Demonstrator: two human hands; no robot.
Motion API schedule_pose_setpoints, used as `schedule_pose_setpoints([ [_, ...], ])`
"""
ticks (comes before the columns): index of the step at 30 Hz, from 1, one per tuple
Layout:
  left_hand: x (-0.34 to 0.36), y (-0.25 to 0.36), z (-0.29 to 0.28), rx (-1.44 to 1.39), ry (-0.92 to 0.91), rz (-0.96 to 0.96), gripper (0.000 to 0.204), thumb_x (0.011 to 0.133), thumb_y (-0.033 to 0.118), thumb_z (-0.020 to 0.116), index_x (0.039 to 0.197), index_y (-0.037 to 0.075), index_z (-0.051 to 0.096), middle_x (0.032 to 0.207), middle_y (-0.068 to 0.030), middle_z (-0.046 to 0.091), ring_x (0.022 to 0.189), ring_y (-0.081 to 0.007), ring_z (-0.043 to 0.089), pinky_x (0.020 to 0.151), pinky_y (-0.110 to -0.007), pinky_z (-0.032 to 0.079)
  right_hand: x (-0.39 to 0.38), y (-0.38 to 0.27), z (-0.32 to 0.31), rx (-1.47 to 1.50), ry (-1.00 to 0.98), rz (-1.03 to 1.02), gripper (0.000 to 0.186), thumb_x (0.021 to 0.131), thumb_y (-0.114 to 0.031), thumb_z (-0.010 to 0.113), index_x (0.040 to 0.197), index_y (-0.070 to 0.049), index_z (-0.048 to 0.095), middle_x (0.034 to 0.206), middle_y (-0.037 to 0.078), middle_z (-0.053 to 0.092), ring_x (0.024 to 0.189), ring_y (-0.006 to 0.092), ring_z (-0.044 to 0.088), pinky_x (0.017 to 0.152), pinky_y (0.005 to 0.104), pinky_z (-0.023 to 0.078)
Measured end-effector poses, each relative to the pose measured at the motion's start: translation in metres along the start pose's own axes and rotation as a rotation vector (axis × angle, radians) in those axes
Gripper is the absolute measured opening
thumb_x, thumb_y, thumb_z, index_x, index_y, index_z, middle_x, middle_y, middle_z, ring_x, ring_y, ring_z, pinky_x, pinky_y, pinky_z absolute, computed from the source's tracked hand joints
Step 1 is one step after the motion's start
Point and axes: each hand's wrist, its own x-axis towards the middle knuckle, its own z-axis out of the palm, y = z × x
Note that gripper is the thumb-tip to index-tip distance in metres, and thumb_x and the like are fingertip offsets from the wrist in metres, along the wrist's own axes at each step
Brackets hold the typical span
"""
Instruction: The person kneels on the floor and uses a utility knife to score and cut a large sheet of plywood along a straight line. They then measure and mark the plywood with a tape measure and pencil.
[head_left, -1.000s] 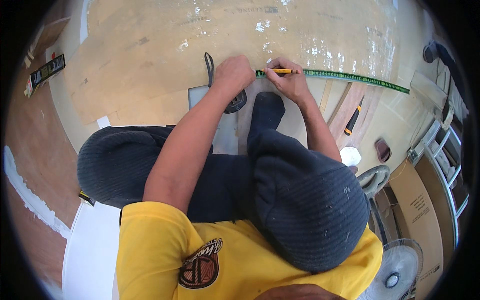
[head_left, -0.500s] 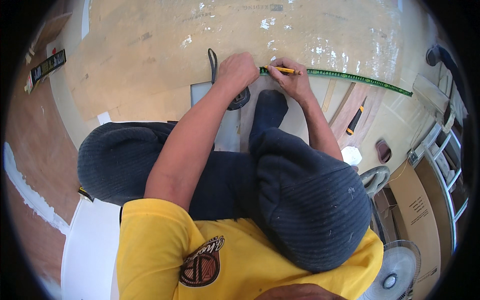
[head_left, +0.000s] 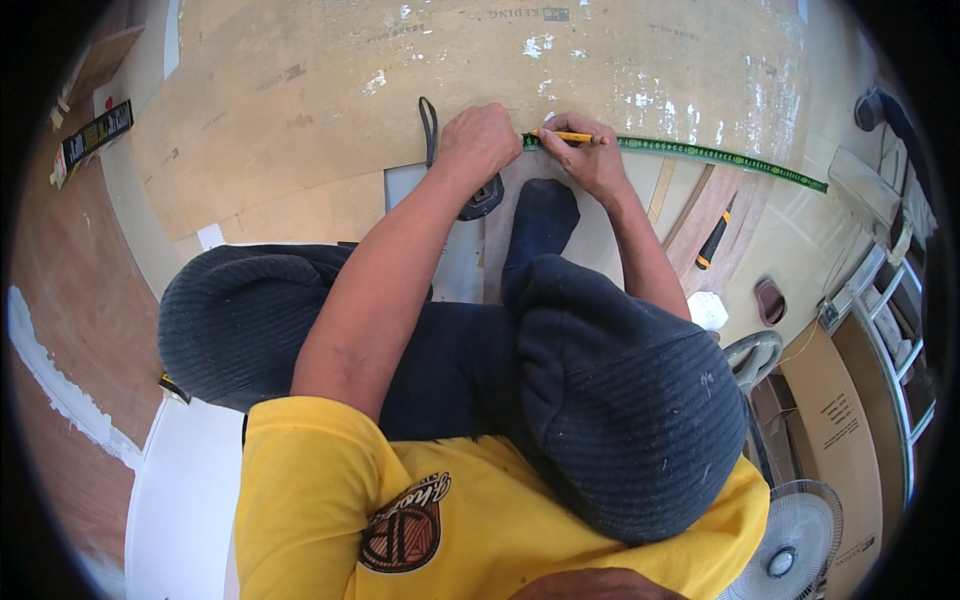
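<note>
A green tape measure blade (head_left: pixel 730 157) runs along the near edge of the large tan board (head_left: pixel 350 110), out to the right. Its dark case (head_left: pixel 484 200) shows partly beneath my left wrist, with a black strap loop (head_left: pixel 429 130) beside it. Fingers curled, my left hand (head_left: pixel 480 138) pins the blade near the case; the fingertips are hidden from above. My right hand (head_left: pixel 590 165) is closed round a yellow pencil (head_left: pixel 575 136), its tip at the blade just right of my left hand. My dark-socked foot (head_left: pixel 545 210) rests between my forearms, just below the blade.
An orange-and-black utility knife (head_left: pixel 714 240) lies on a wooden strip at right. Beyond it are a slipper (head_left: pixel 770 302), a cardboard box (head_left: pixel 835 430), a fan (head_left: pixel 790 545) and a metal ladder-like frame (head_left: pixel 895 350). A black long box (head_left: pixel 95 142) lies far left.
The whole view has shifted very slightly. Both hands stay at the tape, and the pencil remains beside my left hand, its angle a little flatter.
</note>
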Motion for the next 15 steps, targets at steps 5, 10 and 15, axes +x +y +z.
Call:
schedule_pose_setpoints([
  [5, -0.0005, 0.0006, -0.0011, -0.014, -0.004, -0.003, 0.044, 0.085, 0.034, 0.071, 0.097, -0.008, 0.071, 0.098, -0.0329, 0.068, 0.098, -0.0445, 0.067, 0.087, -0.048, 0.053, -0.0019, -0.0035, 0.0001, 0.075, -0.017, 0.046, 0.017, 0.089, -0.016, 0.072, 0.092, 0.001, 0.070, 0.081, 0.011, 0.071, 0.070, 0.0166, 0.066, 0.066, 0.0293, 0.052],
  [10, -0.0011, 0.0004, -0.0008, -0.015, 0.004, 0.009, 0.044, 0.085, 0.034, 0.071, 0.097, -0.008, 0.071, 0.098, -0.0332, 0.068, 0.099, -0.0448, 0.067, 0.087, -0.049, 0.052, -0.0025, -0.0028, 0.0017, 0.002, 0.005, 0.019, 0.016, 0.089, -0.015, 0.072, 0.092, 0.001, 0.070, 0.079, 0.009, 0.070, 0.070, 0.0137, 0.064, 0.066, 0.0281, 0.051],
  [15, -0.0005, 0.0001, 0.0000, -0.007, -0.001, 0.003, 0.044, 0.085, 0.034, 0.071, 0.097, -0.008, 0.071, 0.099, -0.0331, 0.068, 0.099, -0.0452, 0.067, 0.088, -0.049, 0.052, -0.0032, -0.0008, 0.0029, 0.017, 0.031, -0.005, 0.017, 0.088, -0.015, 0.073, 0.091, 0.001, 0.069, 0.081, 0.012, 0.071, 0.070, 0.0164, 0.066, 0.067, 0.0294, 0.052],
])
